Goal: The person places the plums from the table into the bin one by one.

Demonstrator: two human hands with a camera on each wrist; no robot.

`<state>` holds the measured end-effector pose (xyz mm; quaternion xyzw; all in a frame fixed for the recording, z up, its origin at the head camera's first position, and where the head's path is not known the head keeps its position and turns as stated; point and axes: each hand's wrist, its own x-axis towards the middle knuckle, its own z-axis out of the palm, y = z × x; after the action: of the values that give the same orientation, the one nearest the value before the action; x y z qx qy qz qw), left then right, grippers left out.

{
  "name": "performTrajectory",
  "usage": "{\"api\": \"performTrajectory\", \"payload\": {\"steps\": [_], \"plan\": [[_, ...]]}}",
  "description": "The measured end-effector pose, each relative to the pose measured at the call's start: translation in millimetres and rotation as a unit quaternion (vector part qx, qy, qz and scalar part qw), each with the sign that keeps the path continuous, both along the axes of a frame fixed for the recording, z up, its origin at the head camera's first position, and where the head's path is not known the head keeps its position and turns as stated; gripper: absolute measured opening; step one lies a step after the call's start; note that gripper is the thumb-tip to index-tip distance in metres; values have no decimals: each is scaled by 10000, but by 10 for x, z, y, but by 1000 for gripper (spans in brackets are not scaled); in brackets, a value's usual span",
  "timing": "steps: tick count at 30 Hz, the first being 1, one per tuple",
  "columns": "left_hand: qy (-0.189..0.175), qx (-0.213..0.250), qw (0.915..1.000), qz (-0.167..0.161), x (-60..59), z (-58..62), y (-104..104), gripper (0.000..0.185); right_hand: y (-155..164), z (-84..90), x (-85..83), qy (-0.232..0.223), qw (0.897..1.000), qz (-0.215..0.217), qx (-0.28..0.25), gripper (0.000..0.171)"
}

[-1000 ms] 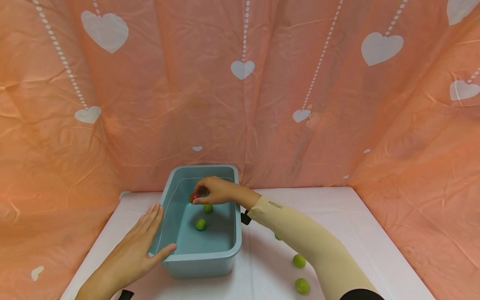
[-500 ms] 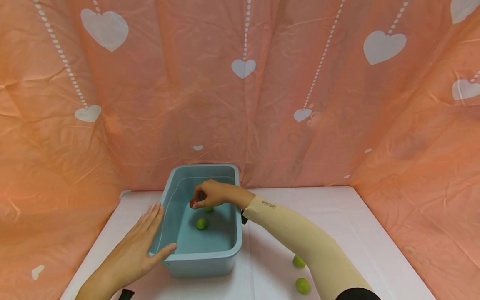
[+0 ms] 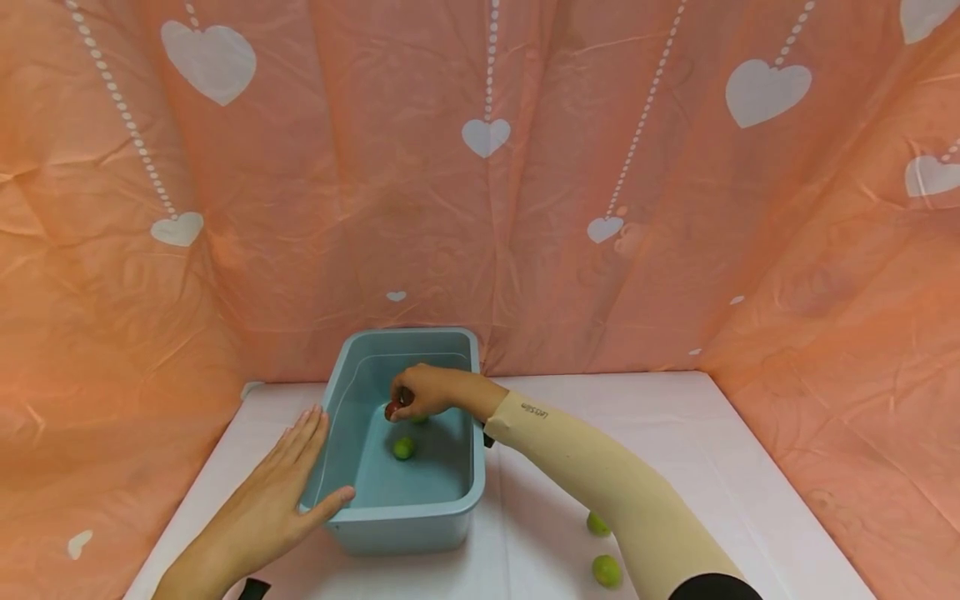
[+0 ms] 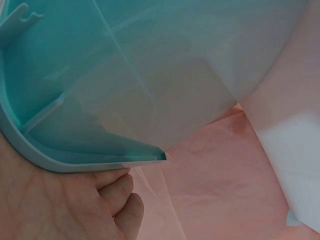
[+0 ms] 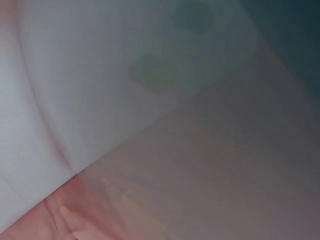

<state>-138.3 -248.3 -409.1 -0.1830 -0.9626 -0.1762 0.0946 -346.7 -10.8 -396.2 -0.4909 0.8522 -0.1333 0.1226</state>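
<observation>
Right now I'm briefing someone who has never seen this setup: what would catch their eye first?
Probably the peach curtain with white hearts that fills the background. Next, the blue tub at the middle of the white table, where the right hand pinches a small red fruit above a green fruit on the tub's floor. The left hand rests flat on the tub's left rim.

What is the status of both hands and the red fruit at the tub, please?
Right hand pinches red fruit low inside blue tub. Left hand flat against tub's left wall, thumb on rim. Green fruit lies just below; nothing blocking.
</observation>
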Motion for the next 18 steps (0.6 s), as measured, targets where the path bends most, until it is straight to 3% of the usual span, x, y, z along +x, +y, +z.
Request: {"api": "performTrajectory", "payload": {"steps": [11, 18], "plan": [[134, -15, 9999, -49, 0, -16, 2, 101, -16, -25, 8, 172, 9998, 9, 135, 27], [208, -27, 9998, -38, -2, -28, 4, 101, -19, -29, 2, 126, 9998, 2, 156, 35]]}}
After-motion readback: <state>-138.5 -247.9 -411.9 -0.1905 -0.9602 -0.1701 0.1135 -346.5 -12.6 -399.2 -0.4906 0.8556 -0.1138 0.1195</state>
